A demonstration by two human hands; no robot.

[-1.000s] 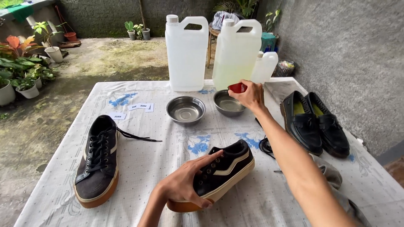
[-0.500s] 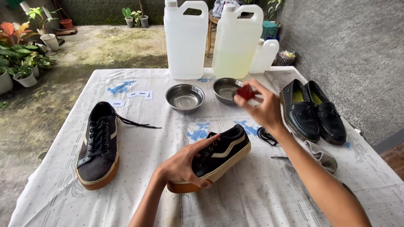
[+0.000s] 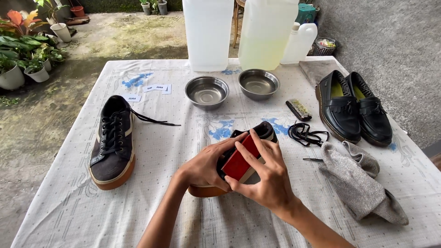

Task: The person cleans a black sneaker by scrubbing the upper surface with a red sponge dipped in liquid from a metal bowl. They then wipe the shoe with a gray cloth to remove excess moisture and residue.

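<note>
Nearest the camera, the right hand (image 3: 268, 177) presses a red brush (image 3: 240, 158) flat against the side of a black sneaker (image 3: 264, 131), its fingers spread over the brush's back and closed around it. The left hand (image 3: 206, 165) cups the same sneaker from the other side, fingers curled around its heel end and tan sole, holding it just above the white tablecloth (image 3: 161, 151) near the table's middle. To the right lies a crumpled grey cloth (image 3: 360, 183), and just beyond it a loose black shoelace (image 3: 308, 134) and a small dark brush (image 3: 298, 109). To the left, the matching second sneaker (image 3: 112, 140) rests flat on the cloth, laces trailing toward the centre. A pair of black loafers (image 3: 353, 108) sits side by side at the right edge. Farther back stand two steel bowls (image 3: 206, 91), close together, and behind them two large translucent jugs (image 3: 209, 32) with a smaller white bottle (image 3: 298, 42) beside them. Potted plants (image 3: 25, 55) line the ground at far left.
</note>
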